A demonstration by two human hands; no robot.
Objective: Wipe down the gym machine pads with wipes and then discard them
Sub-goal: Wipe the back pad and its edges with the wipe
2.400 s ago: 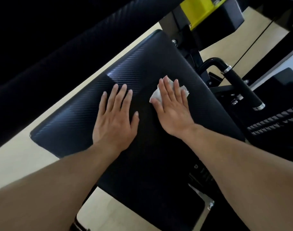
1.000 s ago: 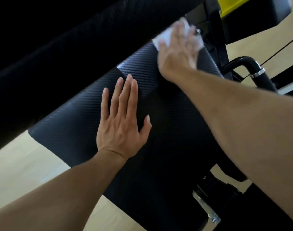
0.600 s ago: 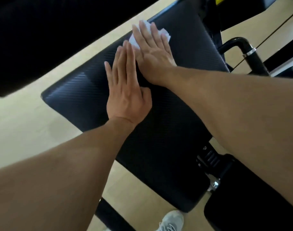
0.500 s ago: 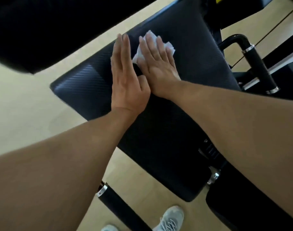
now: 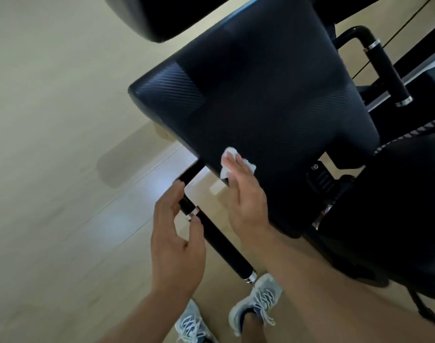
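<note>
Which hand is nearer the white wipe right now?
Right. The right hand presses the white wipe against the pad's lower edge with straight fingers. The left hand is off the pad, lower left, beside the black handle.

floor (image 5: 58, 169): pale wood planks
sneakers (image 5: 257, 302): grey-white, laced, standing on floor
handle bar (image 5: 387, 70): black, chrome rings
</note>
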